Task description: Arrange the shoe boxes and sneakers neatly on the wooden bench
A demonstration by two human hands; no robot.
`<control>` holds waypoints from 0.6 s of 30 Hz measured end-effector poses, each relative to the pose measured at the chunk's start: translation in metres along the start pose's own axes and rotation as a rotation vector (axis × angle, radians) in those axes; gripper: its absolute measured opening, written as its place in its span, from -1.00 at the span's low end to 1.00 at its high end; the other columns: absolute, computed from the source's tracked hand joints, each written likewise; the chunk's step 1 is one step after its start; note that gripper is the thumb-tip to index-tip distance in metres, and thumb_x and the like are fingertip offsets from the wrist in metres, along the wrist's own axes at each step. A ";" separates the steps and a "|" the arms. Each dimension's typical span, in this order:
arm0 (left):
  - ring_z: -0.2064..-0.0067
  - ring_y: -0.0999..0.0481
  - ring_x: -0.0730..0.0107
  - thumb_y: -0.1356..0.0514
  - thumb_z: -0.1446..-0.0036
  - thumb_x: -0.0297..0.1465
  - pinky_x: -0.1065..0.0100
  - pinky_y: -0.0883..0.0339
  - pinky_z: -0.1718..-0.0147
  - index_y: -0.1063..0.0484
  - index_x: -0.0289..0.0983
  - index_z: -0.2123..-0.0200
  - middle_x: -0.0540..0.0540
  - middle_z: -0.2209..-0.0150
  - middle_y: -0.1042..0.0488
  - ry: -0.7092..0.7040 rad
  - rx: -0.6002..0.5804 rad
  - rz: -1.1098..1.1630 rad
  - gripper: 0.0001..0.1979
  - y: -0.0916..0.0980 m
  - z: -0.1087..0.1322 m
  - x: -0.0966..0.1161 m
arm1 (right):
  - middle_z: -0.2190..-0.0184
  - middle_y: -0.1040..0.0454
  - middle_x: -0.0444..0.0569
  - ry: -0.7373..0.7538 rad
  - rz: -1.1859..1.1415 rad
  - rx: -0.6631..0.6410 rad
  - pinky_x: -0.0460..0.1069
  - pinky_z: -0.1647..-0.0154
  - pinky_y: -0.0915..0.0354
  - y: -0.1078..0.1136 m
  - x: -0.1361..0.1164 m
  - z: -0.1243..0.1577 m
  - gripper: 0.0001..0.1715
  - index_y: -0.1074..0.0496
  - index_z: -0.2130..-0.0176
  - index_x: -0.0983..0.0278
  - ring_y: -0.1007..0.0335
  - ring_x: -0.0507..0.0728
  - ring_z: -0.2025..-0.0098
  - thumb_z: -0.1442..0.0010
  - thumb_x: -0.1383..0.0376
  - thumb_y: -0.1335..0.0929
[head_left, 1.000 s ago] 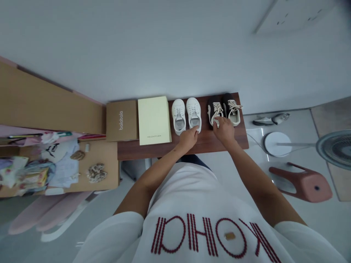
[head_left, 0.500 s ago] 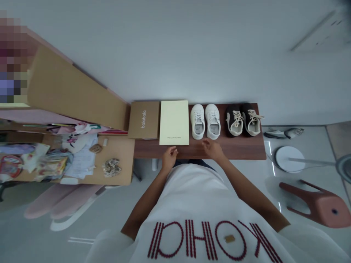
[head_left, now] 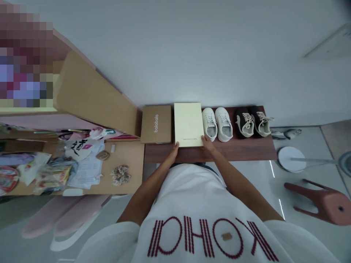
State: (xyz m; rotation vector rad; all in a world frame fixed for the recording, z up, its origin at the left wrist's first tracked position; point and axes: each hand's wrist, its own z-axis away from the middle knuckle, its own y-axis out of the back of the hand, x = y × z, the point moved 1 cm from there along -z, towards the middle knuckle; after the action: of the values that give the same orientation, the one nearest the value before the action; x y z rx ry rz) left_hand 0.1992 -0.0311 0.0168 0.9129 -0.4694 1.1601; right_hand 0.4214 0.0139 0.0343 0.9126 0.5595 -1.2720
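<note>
On the bench [head_left: 241, 150], left hand [head_left: 174, 149] and right hand [head_left: 207, 142] touch near corners of the stiff, likely light box [head_left: 188, 122]; grip unclear.

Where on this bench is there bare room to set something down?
On the bench, the front strip before the white sneakers and black sneakers is bare to the right end, plus a narrow gap between the pairs. Crowded: the left half, brown box, yellow box, left hand and right hand at its near corners.
</note>
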 end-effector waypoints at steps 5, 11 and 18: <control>-0.41 -0.31 0.18 -0.02 -0.41 0.03 0.16 -0.24 -0.35 -0.18 -0.12 -0.47 -0.25 -0.40 -0.30 -0.271 0.096 0.008 -0.32 0.009 0.043 0.007 | -0.20 -0.52 0.07 -0.192 -0.118 -0.099 0.24 0.01 -0.58 0.002 0.000 0.009 -0.40 -0.28 -0.36 0.11 -0.55 0.24 -0.10 -0.43 0.04 -0.23; -0.43 -0.23 0.02 -0.24 -0.28 -0.01 0.01 -0.13 -0.39 -0.14 -0.17 -0.48 -0.34 -0.39 -0.22 -0.527 0.096 -0.270 -0.19 -0.003 0.059 0.032 | 0.01 -0.66 0.12 -0.181 -0.365 -0.356 0.30 -0.04 -0.53 -0.007 -0.022 0.026 -0.21 -0.41 -0.24 0.17 -0.61 0.32 -0.03 -0.42 -0.23 -0.07; -0.57 0.16 -0.16 -0.12 -0.39 -0.16 -0.29 0.19 -0.43 -0.21 -0.08 -0.45 -0.27 -0.55 -0.01 -0.526 0.014 -0.657 -0.39 -0.049 0.037 0.065 | -0.06 -0.63 0.10 -0.052 0.061 -0.027 0.22 -0.11 -0.49 0.022 -0.017 0.020 -0.48 -0.45 -0.19 0.21 -0.57 0.27 -0.07 -0.44 0.10 -0.15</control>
State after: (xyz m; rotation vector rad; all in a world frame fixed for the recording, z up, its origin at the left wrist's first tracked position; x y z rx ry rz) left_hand 0.2728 -0.0291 0.0675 1.2665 -0.5241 0.3188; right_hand 0.4362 0.0077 0.0647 0.8654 0.5040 -1.2271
